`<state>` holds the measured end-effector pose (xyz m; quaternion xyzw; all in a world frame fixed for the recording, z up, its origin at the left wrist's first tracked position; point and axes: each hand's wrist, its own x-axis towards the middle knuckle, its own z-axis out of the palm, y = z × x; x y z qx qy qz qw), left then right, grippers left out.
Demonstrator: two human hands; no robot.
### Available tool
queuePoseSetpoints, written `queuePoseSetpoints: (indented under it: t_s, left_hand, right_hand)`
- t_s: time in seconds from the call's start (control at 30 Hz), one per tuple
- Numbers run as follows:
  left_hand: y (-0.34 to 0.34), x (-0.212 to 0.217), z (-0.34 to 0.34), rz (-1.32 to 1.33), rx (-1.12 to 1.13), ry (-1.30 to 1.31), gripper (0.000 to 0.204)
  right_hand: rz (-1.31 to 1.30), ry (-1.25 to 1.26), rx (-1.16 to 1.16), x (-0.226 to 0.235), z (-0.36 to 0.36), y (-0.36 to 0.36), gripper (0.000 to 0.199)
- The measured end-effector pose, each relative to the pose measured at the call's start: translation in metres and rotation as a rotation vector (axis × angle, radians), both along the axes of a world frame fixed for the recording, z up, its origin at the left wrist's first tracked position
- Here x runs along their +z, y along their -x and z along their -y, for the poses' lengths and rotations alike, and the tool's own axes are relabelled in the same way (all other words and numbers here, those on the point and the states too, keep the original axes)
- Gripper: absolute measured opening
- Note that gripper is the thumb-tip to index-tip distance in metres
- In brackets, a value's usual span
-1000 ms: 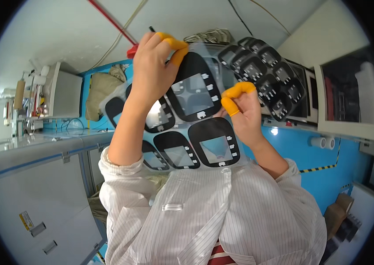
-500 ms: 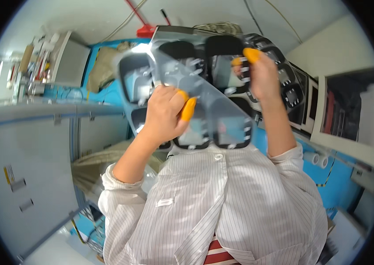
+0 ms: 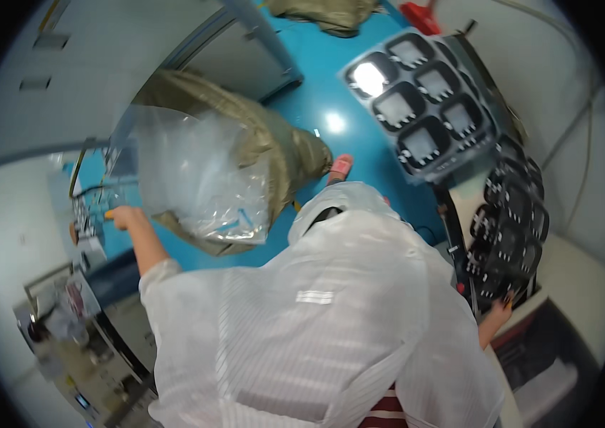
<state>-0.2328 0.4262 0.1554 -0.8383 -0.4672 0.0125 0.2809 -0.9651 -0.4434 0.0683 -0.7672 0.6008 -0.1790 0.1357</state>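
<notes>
I see the clear plastic bag [image 3: 199, 178] hanging open and slack at the upper left, and my left hand [image 3: 122, 216] is closed on its lower left edge, fingers curled around the film with an orange fingertip cover showing at the near side; the bag rises up and to the right from that grip, so its long axis runs diagonally away from my left hand toward the middle of the view. I can make out a few small bluish marks through the film near the bottom, but I cannot tell whether anything lies inside. Just behind the bag sits an olive-tan sack [image 3: 274, 143], slumped on the blue floor [image 3: 359, 93], the two overlapping from where I look. My left hand is plainly the nearer one to the bag; my right hand [image 3: 500, 308] is well apart at the far right, low beside a stack of black moulded trays [image 3: 509, 235]. It touches the bottom of that stack, yet only a little of it shows past my sleeve, so I cannot tell whether it grips or merely rests. Above that stack a grey tray with square pockets [image 3: 424, 100] leans tilted, its pockets dark-rimmed and, as far as I can judge, empty. A cluttered surface [image 3: 81, 335] lies at the lower left, below my left forearm.
</notes>
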Motion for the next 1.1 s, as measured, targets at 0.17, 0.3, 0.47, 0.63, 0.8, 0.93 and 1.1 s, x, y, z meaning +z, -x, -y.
queuePoseSetpoints:
  t_s: [0.17,0.3,0.47,0.63,0.8,0.93,1.1]
  left_hand:
    - [0.040,-0.087,-0.011,-0.105,0.145,0.155,0.055]
    - [0.017,-0.135,0.088,0.933,0.299,0.473,0.062]
    - [-0.010,-0.208,0.101,0.099,-0.661,0.619,0.072]
    - [-0.050,-0.253,0.036,-0.249,-0.480,1.156,0.074]
    - [-0.079,-0.188,0.014,-1.073,-0.590,0.516,0.051]
    - [-0.112,-0.072,0.327,-0.354,-1.220,0.941,0.030]
    - [-0.098,-0.066,0.540,-0.135,-1.448,1.544,0.033]
  right_hand:
    - [0.004,-0.354,-0.259,0.062,-0.034,-0.068,0.034]
    - [-0.175,-0.307,-0.646,0.054,0.006,-0.074,0.034]
    - [0.433,-0.264,-0.174,0.036,-0.013,-0.272,0.016]
    - [0.725,-0.791,-0.048,0.017,-0.079,-0.479,0.029]
    - [0.286,-0.496,-0.118,-0.027,-0.099,-0.541,0.033]
    - [0.180,-0.286,-0.194,0.006,-0.098,-0.548,0.043]
    - [0.254,-0.290,-0.360,-0.028,-0.076,-0.540,0.024]
